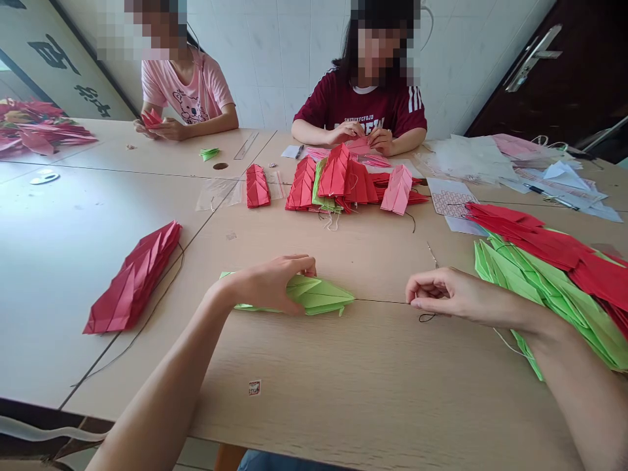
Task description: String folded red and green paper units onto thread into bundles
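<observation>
Hands well apart over the pale wooden table (343,392). Left hand (275,284) clamped over the green paper (326,294), a pleated, folded piece lying flat near the table's middle: thumb on the near side, fingers curled over the far side. Dark thread (380,301) runs straight from the paper's pointed right end to the right hand (439,294), fingertips closed on it; a small loop of the same hangs just below. A thin needle-like piece (432,254) shows just beyond the right knuckles; cannot tell whether it is held. Right forearm passes in front of a green stack (549,301), with a red stack (554,242) against it on the far side. To the left, a crimson piece (135,281) lies slantwise, dark cord trailing along its right side. Near edge: small square sticker (254,388). Farther back, a mixed pile (338,176) of red, green and pink folds, one red piece (258,186) apart to its left. Across the table, two co-workers: pink shirt (206,85), red paper (152,119) in hand; maroon shirt (363,108), both hands at pink paper (360,145).
</observation>
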`<action>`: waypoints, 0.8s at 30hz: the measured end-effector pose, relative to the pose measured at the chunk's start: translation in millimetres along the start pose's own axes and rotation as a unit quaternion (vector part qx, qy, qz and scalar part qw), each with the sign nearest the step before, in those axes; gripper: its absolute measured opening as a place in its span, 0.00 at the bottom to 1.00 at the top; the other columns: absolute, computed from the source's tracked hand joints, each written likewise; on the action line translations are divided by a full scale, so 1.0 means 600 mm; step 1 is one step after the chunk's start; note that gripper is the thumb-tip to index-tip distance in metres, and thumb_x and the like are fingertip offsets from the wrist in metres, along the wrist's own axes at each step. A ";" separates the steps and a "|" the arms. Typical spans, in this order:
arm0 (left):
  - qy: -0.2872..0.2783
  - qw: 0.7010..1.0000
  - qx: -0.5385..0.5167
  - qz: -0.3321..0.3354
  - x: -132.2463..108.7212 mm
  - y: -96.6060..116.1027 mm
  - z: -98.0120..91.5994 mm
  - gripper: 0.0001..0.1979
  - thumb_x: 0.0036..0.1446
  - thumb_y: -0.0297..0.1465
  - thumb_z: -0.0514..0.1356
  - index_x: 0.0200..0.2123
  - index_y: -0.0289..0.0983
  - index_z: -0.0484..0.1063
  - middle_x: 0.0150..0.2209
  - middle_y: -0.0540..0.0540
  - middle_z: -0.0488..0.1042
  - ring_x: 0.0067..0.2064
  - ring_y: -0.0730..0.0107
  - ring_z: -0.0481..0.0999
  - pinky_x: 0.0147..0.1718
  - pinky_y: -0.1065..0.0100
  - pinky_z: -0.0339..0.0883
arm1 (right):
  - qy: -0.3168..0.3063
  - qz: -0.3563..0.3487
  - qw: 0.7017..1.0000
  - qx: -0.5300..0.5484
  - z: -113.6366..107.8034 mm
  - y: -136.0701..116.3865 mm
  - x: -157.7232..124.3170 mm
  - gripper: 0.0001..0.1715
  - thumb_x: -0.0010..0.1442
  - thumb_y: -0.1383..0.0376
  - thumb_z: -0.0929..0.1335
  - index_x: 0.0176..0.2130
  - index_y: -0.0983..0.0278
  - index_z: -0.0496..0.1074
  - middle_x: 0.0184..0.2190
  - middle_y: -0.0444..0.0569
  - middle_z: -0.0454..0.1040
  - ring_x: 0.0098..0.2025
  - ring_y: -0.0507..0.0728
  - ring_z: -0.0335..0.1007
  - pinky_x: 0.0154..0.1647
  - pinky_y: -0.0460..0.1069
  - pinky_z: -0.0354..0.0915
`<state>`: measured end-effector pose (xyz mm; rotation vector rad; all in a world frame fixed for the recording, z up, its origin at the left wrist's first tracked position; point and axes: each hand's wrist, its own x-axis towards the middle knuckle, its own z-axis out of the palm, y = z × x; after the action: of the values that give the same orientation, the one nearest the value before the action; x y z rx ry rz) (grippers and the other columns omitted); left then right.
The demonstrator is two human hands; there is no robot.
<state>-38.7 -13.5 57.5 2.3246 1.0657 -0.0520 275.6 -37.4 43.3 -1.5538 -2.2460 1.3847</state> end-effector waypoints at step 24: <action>-0.003 0.996 -0.076 0.055 -0.018 -0.022 -0.024 0.13 0.49 0.27 0.54 0.41 0.40 0.64 0.46 0.50 0.69 0.42 0.70 0.67 0.42 0.70 0.60 | 0.004 0.013 1.000 -0.018 -0.014 0.001 -0.010 0.20 0.54 0.49 0.65 0.35 0.60 0.75 0.22 0.42 0.62 0.25 0.51 0.56 0.24 0.45 0.51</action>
<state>-58.1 -6.6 66.0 2.2404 0.9037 0.0625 283.4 -36.8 50.1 -1.6036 -2.2663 1.3483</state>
